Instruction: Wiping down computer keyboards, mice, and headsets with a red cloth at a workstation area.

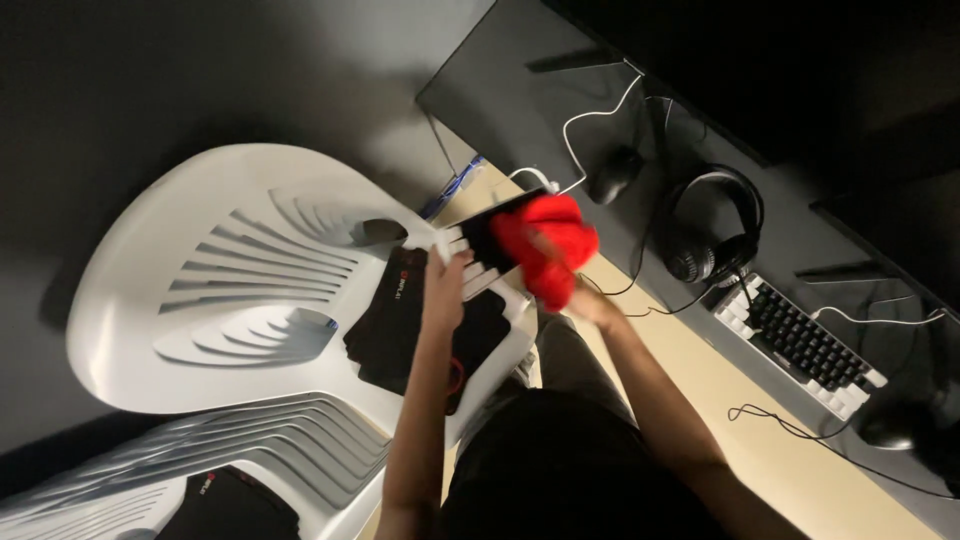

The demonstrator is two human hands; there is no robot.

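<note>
My left hand (446, 283) grips the near end of a small black and white keyboard (480, 255), holding it above the seat of a white plastic chair (215, 280). My right hand (585, 300) is mostly hidden under a bunched red cloth (548, 243) that it presses on the far end of the keyboard. A black mouse pad (395, 315) lies on the chair seat beneath my left forearm.
A black desk mat (560, 90) carries a black mouse (612, 172), black headphones (712, 225) and a black and white mechanical keyboard (800, 345) with white and black cables. A second white chair (200, 470) at the lower left holds another black pad.
</note>
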